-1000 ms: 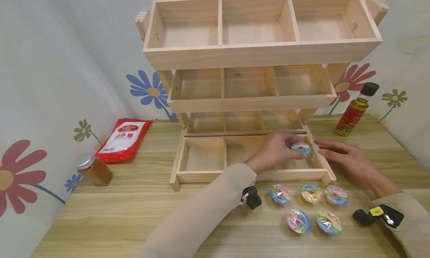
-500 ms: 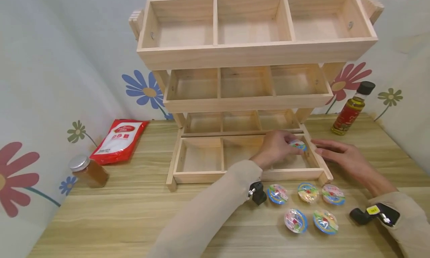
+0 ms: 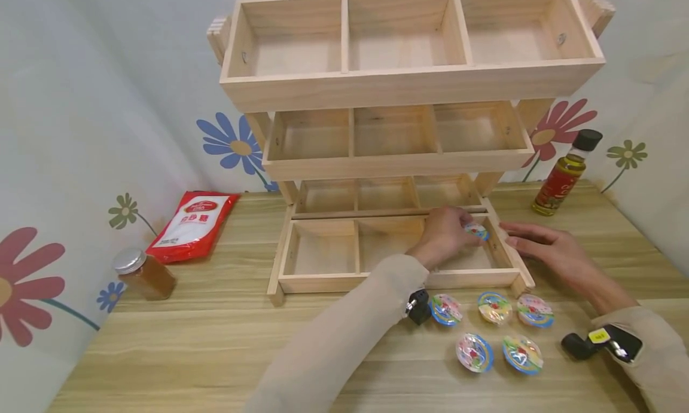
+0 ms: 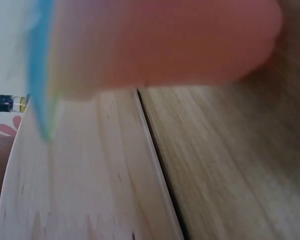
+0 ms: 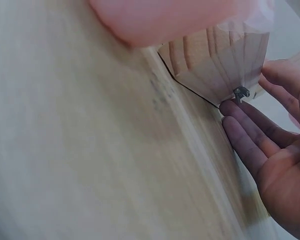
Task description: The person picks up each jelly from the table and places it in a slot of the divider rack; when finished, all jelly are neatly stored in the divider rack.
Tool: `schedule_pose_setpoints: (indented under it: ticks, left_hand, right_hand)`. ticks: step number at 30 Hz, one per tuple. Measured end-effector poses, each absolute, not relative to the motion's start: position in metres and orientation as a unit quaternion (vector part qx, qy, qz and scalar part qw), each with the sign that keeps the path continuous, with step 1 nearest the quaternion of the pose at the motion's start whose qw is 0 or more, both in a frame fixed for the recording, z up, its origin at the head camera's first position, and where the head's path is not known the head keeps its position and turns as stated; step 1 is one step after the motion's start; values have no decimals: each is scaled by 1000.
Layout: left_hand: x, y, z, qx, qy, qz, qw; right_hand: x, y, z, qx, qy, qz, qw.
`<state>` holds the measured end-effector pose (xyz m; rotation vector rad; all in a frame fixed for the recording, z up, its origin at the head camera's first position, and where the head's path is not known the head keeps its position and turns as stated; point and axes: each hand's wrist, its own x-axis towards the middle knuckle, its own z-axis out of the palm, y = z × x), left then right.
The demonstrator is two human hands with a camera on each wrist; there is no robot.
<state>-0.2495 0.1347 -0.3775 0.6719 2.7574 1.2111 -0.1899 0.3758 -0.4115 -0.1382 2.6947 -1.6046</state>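
My left hand (image 3: 445,235) reaches into the right compartment of the bottom tray of a wooden rack (image 3: 401,90). It pinches a small jelly cup (image 3: 476,231) with a printed film lid and blue rim; the blurred rim of the jelly cup (image 4: 40,65) also appears in the left wrist view. My right hand (image 3: 565,260) has its fingers extended against the rack's right side. The right wrist view shows the right hand (image 5: 285,165) with fingertips touching the wood near a metal screw (image 5: 240,94). Several more jelly cups (image 3: 445,309) lie on the table in front of the rack.
A red and white bag (image 3: 194,225) and an amber jar with a silver lid (image 3: 145,275) are at the left. Behind my right hand stands a bottle of yellow oil (image 3: 562,180). The rack's upper trays overhang the bottom one.
The left hand and its jelly cup have lowered slightly into the compartment. My head view has shifted a little. The right hand stays at the rack's side.
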Motion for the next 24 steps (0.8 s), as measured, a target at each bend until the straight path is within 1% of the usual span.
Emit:
schedule_pose_setpoints:
  ticks: [10,17,24]
  left_hand:
    - [-249,136,-377,240,902,358,22]
    - [-248,133,-376,238,902,358,37]
    - [-246,129,-375,257,899,352,40]
  right_hand:
    - [-189,375,-410,-39,865,-500,5]
    - [-190,373,-410,-36,867,-497,4]
    - [-190,375,-410,-28,876,-481,6]
